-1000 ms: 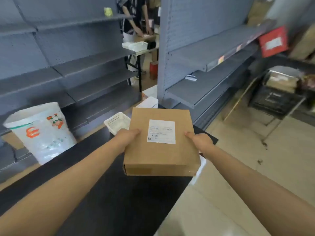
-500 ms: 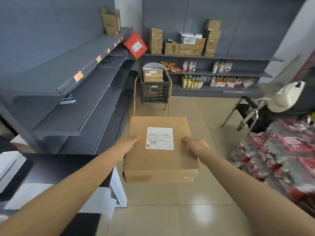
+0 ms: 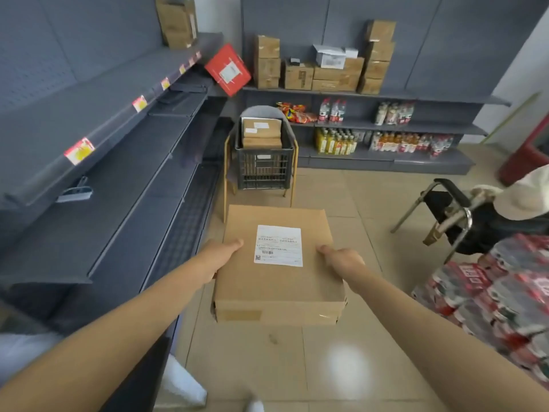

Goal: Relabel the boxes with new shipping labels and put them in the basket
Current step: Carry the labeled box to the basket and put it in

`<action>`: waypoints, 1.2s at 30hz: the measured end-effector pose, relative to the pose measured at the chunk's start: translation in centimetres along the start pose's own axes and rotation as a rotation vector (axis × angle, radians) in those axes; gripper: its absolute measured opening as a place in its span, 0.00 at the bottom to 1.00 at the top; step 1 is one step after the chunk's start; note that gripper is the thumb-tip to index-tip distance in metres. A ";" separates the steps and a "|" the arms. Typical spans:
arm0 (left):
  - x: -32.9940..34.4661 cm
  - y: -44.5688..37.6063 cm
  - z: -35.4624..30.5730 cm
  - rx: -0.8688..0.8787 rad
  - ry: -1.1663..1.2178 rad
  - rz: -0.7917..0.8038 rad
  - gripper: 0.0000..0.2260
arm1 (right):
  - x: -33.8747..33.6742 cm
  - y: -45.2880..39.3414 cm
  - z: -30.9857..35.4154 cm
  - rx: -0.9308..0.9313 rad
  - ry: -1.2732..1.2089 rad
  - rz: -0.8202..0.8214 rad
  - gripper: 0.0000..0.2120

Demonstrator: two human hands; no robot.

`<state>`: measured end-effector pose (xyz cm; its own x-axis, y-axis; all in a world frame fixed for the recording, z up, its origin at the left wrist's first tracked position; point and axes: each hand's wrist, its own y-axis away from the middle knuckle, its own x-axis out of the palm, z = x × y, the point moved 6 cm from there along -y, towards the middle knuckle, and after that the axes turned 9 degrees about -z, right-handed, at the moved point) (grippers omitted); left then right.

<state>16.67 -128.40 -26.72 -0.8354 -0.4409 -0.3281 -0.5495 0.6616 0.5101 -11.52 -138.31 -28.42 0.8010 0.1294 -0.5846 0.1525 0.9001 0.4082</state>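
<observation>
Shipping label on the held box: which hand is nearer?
Left, narrowly: its thumb lies just left of the shipping label. Right hand grips slightly farther right, on the cardboard box.

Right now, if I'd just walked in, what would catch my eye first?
Front and centre, the cardboard box with its white shipping label, gripped by the left hand and right hand. Straight ahead on the floor stands the dark basket already holding boxes, and a tilted red box leans on the left shelf.
</observation>
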 end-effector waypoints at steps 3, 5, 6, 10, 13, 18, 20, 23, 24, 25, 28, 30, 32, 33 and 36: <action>-0.1 -5.0 -2.8 -0.025 -0.004 -0.001 0.17 | 1.4 -4.5 4.2 -0.014 0.030 0.009 0.23; 0.0 -8.2 -5.3 -0.021 0.006 0.007 0.16 | 2.1 -7.4 7.0 -0.033 0.043 0.012 0.24; 0.3 -9.8 -6.4 -0.022 0.010 0.016 0.15 | 2.4 -8.8 8.2 -0.044 0.044 0.009 0.24; 2.2 -14.7 -10.2 -0.031 -0.015 0.054 0.16 | 2.8 -14.0 11.1 -0.026 0.044 0.005 0.24; 3.7 -19.3 -12.6 -0.045 -0.016 0.054 0.19 | 3.5 -18.8 13.3 -0.009 0.052 0.024 0.25; 6.5 -27.3 -17.4 -0.052 -0.007 0.033 0.20 | 5.2 -28.5 18.2 -0.006 0.045 0.044 0.27; 7.2 -30.4 -19.5 -0.071 -0.028 0.010 0.20 | 6.1 -32.1 20.4 -0.007 0.037 0.083 0.25; 7.7 -34.9 -23.1 -0.067 -0.060 -0.048 0.21 | 6.9 -37.1 24.0 -0.005 -0.008 0.117 0.27; 7.8 -36.3 -24.2 -0.063 -0.065 -0.067 0.21 | 7.0 -38.6 25.3 -0.001 -0.019 0.121 0.29; 8.0 -37.7 -25.3 -0.060 -0.069 -0.078 0.22 | 7.3 -40.0 26.6 -0.003 -0.020 0.127 0.31; 8.2 -41.6 -27.2 -0.065 -0.120 -0.099 0.24 | 8.5 -43.7 29.8 -0.009 -0.001 0.148 0.31; 8.4 -44.7 -28.2 -0.079 -0.115 -0.081 0.24 | 9.6 -46.4 31.7 -0.022 0.011 0.149 0.31; 8.6 -48.0 -29.2 -0.083 -0.088 -0.049 0.23 | 11.0 -49.2 33.4 -0.020 0.018 0.154 0.31; 8.7 -49.7 -29.8 -0.083 -0.082 -0.042 0.22 | 11.8 -50.5 34.2 -0.010 0.021 0.159 0.31; 8.9 -55.0 -31.7 -0.072 -0.077 -0.023 0.21 | 14.0 -54.3 36.7 0.019 0.034 0.157 0.30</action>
<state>39.72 -187.97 -32.47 -0.8223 -0.4054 -0.3993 -0.5688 0.6056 0.5566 12.64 -200.68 -33.05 0.7960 0.2819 -0.5356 0.0380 0.8599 0.5091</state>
